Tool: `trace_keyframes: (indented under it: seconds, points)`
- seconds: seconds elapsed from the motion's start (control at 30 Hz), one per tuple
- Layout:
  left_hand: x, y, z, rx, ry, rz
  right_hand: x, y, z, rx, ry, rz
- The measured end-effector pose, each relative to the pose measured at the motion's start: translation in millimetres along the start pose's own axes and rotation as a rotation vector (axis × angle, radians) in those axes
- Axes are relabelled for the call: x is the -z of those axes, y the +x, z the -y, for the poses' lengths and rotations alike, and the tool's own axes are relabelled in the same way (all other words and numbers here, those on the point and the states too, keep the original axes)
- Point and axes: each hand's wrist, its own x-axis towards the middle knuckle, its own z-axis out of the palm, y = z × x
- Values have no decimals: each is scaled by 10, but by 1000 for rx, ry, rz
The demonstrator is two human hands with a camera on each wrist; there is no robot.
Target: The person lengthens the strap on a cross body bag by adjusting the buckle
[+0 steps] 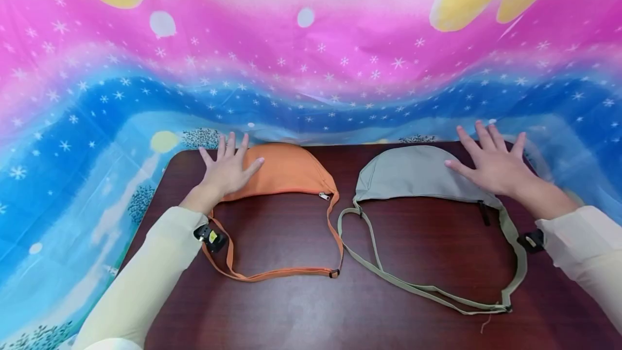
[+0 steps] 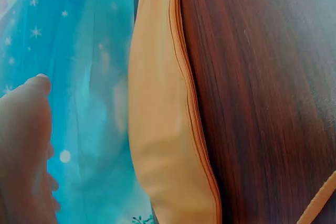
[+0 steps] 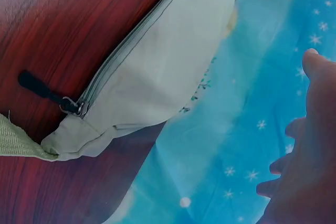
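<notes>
In the head view an orange waist bag (image 1: 286, 169) lies on the left of the dark wooden table, its strap (image 1: 286, 273) looped toward the front. Beside it on the right is a grey-green waist bag (image 1: 408, 172), with a long strap (image 1: 413, 286) and a black zipper pull (image 3: 39, 87). My left hand (image 1: 225, 170), fingers spread, hovers over the left end of the orange bag. Fingers splayed too, my right hand (image 1: 497, 163) is above the right end of the grey-green bag. Both wrist views show the hands raised apart from the bags, holding nothing.
A colourful cloth (image 1: 311, 69) with snowflakes and yellow butterflies hangs behind the table (image 1: 291, 317) and along its sides. The two straps come together near the table's middle. Small black cameras (image 1: 211, 236) sit at both wrists, by the pale sleeves (image 1: 150, 253).
</notes>
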Motion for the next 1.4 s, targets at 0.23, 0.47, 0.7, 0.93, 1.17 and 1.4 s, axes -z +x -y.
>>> trace_keyframes:
  seconds: [0.23, 0.47, 0.7, 0.93, 1.17, 1.4]
  points:
    - [-45, -169, -78, -51, 19, 4, -48, -89, 187, 93, -12, -65]
    - [-149, -338, -217, -102, -32, -29, -86, -214, 438, 191, -3, -121]
    - [-221, -560, -414, -201, -73, -54, -152, -317, 714, 277, 11, -160]
    - [-277, -753, -590, -285, -82, -55, -267, -397, 1008, 376, 33, -174]
    - [-405, -890, -699, -343, -66, -25, -401, -435, 1276, 458, 40, -144]
    - [-599, -1065, -769, -415, -91, -12, -586, -512, 1515, 574, 63, -134]
